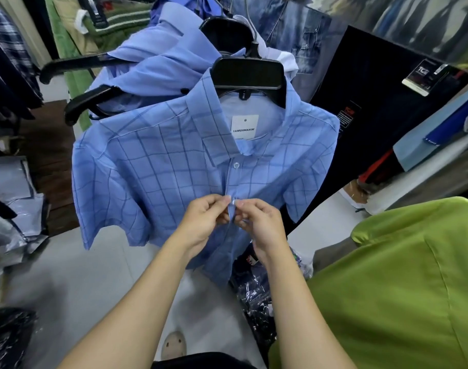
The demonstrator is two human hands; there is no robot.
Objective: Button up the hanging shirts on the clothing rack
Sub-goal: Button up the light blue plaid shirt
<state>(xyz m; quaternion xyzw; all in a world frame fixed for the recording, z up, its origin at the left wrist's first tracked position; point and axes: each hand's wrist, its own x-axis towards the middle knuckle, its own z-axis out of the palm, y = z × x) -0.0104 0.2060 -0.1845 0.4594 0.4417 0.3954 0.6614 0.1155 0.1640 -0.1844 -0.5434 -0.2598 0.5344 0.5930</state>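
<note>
Both forearms reach up from the near edge to the blue checked shirt (174, 166) hanging straight ahead. Left hand (203, 222) and right hand (262, 225) each pinch the front strip, which runs top to bottom; next button (233, 201) sits right between the fingertips, equally close to both.

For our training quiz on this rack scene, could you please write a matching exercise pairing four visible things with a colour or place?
Things:
1. checked shirt
2. hanger
3. left hand
4. neck label

Descriptions:
A. white, inside the collar
B. black, holding up the checked shirt
C. blue, hanging at the front
D. pinching the placket beside the right hand

Pairs: 1-C, 2-B, 3-D, 4-A
</note>
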